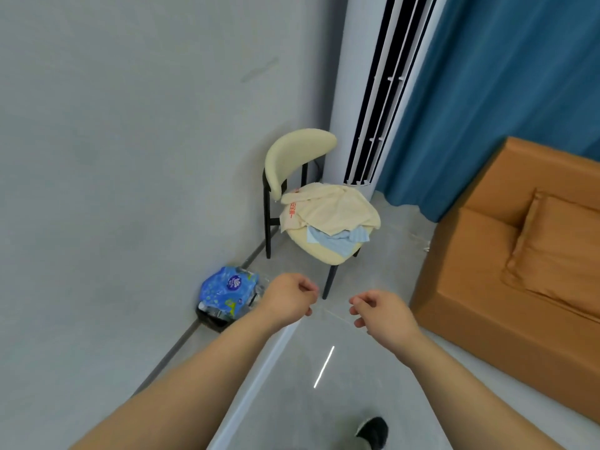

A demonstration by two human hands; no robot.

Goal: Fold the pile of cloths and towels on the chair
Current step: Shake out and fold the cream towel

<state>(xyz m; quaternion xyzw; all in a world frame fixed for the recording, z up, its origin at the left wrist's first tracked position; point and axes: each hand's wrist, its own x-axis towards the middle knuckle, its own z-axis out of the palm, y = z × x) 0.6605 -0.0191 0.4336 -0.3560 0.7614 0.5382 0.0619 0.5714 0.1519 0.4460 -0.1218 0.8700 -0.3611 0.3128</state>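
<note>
Nothing looks folded yet: the pile [329, 219] (a cream towel [337, 204] over a blue cloth [334, 241]) lies crumpled on the chair [298, 157], well apart from the left hand [290, 300] and right hand [383, 311], each grip loosely curled and empty, so every piece is left to do.

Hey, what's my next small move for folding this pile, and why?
Probably step closer and take the cream towel: it lies on top of the blue cloth on the chair, and the left hand and right hand hold nothing, well short of the seat.
</note>
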